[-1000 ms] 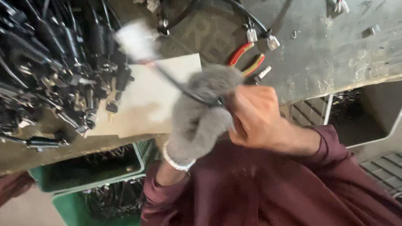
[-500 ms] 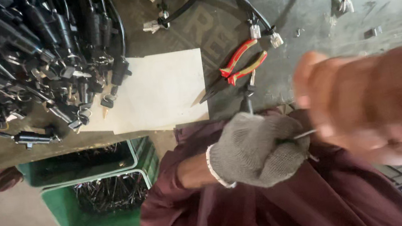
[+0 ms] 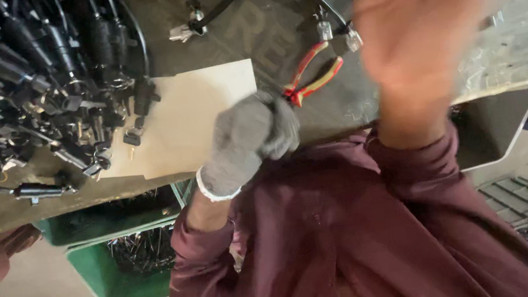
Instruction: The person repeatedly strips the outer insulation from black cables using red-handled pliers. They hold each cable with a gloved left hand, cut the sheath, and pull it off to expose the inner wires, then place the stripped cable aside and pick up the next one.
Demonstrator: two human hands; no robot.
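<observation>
The left hand [image 3: 250, 140], in a grey knit glove, is curled into a loose fist at the workbench edge [image 3: 151, 179]; whether it grips anything cannot be told. The right hand [image 3: 421, 36], bare and raised toward the camera, is blurred; its fingers appear spread, holding nothing visible.

Just beyond the left hand's knuckles lie pliers [image 3: 311, 73] with red-and-yellow handles, handle ends nearest the glove. Judgement: rigid steel, moderately light; the sleeved handles give a sure grip, so take hold there, not at the jaws.

Under and left of the left hand lies a pale flat sheet [image 3: 190, 117]. Farther left, a dense heap of black cables [image 3: 44, 79] with metal end fittings. Beyond the pliers, a black cable with clear connectors [image 3: 330, 29].
</observation>
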